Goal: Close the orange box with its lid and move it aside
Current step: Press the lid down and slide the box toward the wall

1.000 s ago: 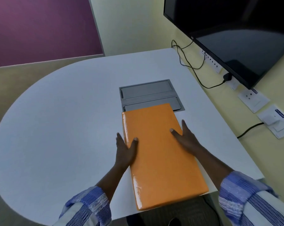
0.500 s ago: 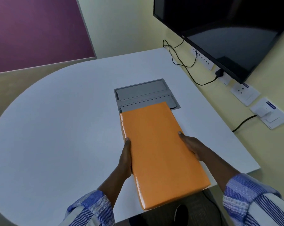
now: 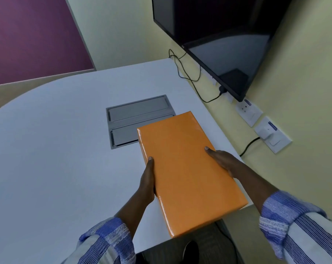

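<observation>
Two hands clamp the closed orange box (image 3: 188, 168) at centre frame: left hand (image 3: 147, 180) on its left edge, right hand (image 3: 223, 161) on its right edge. The box's far corner overlaps the grey recessed cable panel (image 3: 136, 113) in the white table (image 3: 47, 149). A wall-mounted screen (image 3: 218, 35), sockets (image 3: 249, 112) and black cables (image 3: 188, 73) occupy the upper right

No readable text: blue labels on wall sockets (image 3: 249, 114) and a television (image 3: 218, 39) logo, both blurred.

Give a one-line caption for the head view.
Both hands, left and right, grip the closed orange box by its long sides.
</observation>
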